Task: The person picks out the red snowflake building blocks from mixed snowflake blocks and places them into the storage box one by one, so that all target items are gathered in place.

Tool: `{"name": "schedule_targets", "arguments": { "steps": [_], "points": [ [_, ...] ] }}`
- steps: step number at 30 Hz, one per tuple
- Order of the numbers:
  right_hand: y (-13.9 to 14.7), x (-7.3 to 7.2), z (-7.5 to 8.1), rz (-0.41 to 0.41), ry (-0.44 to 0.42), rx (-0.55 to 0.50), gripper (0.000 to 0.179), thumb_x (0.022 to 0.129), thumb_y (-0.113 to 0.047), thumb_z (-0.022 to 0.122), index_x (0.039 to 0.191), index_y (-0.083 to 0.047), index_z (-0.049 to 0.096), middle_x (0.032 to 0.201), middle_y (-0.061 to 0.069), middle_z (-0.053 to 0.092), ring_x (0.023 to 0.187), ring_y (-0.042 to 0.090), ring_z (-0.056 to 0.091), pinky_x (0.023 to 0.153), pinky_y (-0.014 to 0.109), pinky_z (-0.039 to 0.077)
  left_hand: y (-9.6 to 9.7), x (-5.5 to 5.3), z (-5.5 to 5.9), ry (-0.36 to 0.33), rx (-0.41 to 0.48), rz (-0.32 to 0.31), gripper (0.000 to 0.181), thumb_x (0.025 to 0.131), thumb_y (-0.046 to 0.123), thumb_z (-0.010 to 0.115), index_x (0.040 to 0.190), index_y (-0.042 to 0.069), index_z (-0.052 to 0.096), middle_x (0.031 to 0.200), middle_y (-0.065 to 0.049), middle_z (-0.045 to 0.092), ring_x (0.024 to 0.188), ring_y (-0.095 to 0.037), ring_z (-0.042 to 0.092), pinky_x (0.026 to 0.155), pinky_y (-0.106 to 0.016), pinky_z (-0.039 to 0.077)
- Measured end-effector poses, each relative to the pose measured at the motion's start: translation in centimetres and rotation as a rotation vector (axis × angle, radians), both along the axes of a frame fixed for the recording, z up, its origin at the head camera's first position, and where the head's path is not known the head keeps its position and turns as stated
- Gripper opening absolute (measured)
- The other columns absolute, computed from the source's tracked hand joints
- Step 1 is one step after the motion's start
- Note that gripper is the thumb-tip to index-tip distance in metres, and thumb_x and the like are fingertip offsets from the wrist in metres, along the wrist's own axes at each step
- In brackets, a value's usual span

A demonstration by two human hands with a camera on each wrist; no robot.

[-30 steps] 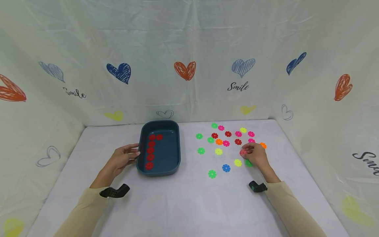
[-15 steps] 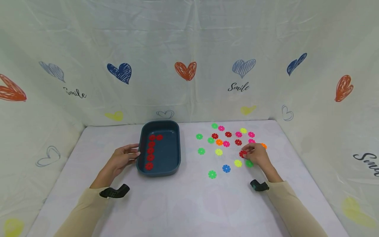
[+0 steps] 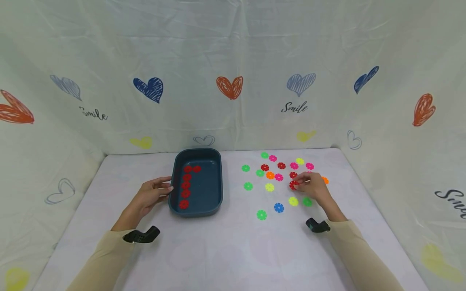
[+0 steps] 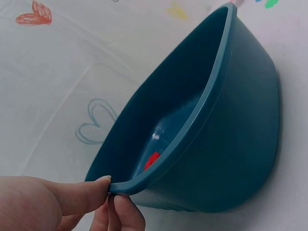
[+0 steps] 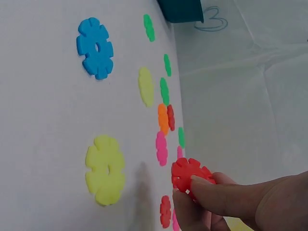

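My left hand pinches the left rim of a dark blue rectangular tub, thumb over the edge and fingers beneath it in the left wrist view. Inside the tub, several red flower-shaped discs lie in a column, with one more beside the top one. On the right, my right hand pinches a red notched plastic disc between thumb and fingers, raised over the table in the right wrist view. Another red disc lies just behind the held one. A yellow disc and a green disc lie nearer me.
Loose discs in several colours spread over the right of the white table: a blue disc, an orange disc, a pink disc and others. A sheet printed with hearts hangs behind the table.
My right hand has lifted the red disc from beside the green one and shifted slightly left and back, uncovering more of the green disc. The left hand stays at the tub's rim.
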State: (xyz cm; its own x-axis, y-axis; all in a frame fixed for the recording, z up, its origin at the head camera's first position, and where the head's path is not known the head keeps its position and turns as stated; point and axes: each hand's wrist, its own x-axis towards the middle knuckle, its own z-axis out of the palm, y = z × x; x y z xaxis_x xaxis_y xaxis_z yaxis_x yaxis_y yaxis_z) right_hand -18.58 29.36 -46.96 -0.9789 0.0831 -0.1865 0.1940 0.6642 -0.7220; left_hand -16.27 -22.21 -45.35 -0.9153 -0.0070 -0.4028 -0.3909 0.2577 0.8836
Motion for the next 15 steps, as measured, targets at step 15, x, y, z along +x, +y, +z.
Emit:
{"name": "schedule_targets", "arguments": {
  "steps": [15],
  "points": [
    [-1.9,-1.1,1.2,0.044,0.026,-0.023,0.022,0.096,0.002,0.073,0.118,0.005,0.074,0.109,0.021,0.068,0.101,0.036,0.065,0.078,0.026,0.059,0.0,-0.1,-0.1,-0.001,-0.003,0.010,0.057,0.105,0.002,0.062,0.158,-0.004,0.042,0.127,-0.015,0.055,0.093,-0.011,0.060,0.079,-0.022,0.057]
  ]
}}
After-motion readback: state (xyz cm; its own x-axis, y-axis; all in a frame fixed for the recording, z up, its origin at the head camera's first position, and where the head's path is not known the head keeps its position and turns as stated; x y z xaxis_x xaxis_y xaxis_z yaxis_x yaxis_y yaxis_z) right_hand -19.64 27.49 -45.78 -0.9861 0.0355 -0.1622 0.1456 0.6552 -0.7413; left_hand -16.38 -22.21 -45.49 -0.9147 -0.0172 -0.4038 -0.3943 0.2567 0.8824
